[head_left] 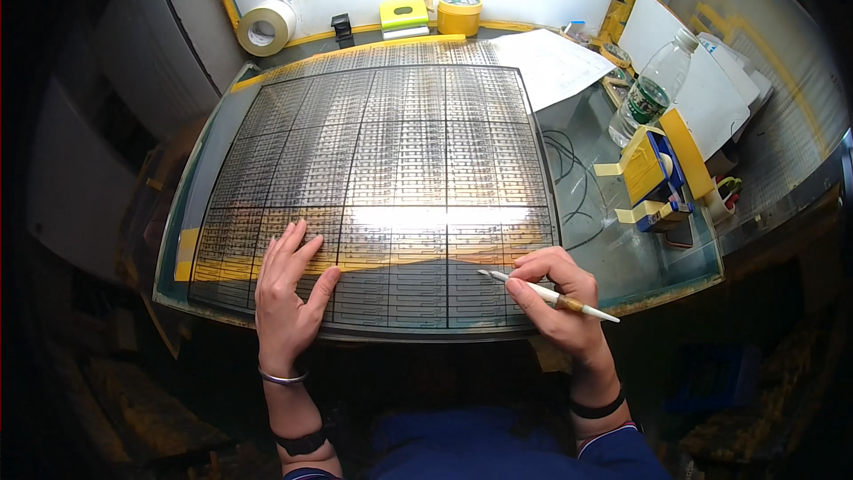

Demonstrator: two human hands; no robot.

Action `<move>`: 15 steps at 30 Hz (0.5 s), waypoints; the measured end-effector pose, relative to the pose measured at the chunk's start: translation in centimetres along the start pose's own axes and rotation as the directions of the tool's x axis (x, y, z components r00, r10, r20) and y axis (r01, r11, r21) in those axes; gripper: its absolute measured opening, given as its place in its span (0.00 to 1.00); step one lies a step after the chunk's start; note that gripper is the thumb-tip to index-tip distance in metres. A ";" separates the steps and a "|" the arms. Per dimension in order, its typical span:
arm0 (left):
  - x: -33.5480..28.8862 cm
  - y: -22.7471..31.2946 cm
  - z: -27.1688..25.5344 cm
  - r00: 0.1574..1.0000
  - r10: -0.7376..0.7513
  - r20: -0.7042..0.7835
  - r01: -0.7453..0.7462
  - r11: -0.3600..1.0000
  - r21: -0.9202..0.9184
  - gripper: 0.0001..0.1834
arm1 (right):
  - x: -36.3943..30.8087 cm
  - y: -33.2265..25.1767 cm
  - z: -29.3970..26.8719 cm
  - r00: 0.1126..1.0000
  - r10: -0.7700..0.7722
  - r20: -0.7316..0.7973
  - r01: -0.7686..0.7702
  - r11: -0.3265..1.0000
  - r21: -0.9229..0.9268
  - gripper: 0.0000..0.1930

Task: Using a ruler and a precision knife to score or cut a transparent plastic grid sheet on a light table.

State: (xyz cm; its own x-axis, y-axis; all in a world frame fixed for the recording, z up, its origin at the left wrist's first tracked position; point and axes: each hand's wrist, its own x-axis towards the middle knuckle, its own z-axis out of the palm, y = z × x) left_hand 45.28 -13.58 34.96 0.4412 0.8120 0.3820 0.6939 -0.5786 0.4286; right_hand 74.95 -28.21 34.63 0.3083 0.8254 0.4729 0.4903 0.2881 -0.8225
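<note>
A large dark see-through film sheet (391, 298), printed with a grid of fine circuit-like lines, lies on a glass-topped table. Resting on its near left part is my left hand (290, 280), palm down with the fingers spread. My right hand (560, 289) pinches a slim white pen-like tool (600, 312) with a brown band round its shaft. Its narrow metal tip points left, at or just above the sheet near the lower right; whether it touches I cannot tell. A bright glare strip crosses the middle of the sheet.
Along the back stand a tape roll (266, 28), a black clip-like item (341, 27), a yellow-green block (404, 15) and a yellow tub (459, 14). Right of the sheet are white paper (555, 67), a clear bottle (653, 89), a thin cable (569, 160) and a yellow-and-blue tape dispenser (653, 169).
</note>
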 end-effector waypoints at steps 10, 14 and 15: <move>0.0 0.0 0.0 1.000 0.002 -0.003 -0.002 1.000 0.004 0.24 | -0.4 0.0 -0.7 0.987 0.144 0.068 -0.150 0.984 0.096 0.06; 0.0 0.2 0.0 1.000 -0.002 0.000 0.002 1.000 0.001 0.24 | -0.1 -0.1 -0.2 0.998 0.069 0.011 -0.069 0.997 0.029 0.04; 0.0 0.1 0.0 1.000 -0.001 0.000 0.001 1.000 0.002 0.24 | 0.0 -0.2 -0.2 0.998 0.067 0.014 -0.067 0.998 0.021 0.04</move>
State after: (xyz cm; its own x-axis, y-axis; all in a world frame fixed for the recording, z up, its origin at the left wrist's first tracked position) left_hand 45.39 -13.63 35.04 0.4406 0.8127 0.3813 0.6955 -0.5776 0.4273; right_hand 75.03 -28.36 34.83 0.3288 0.8497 0.4122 0.4516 0.2419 -0.8588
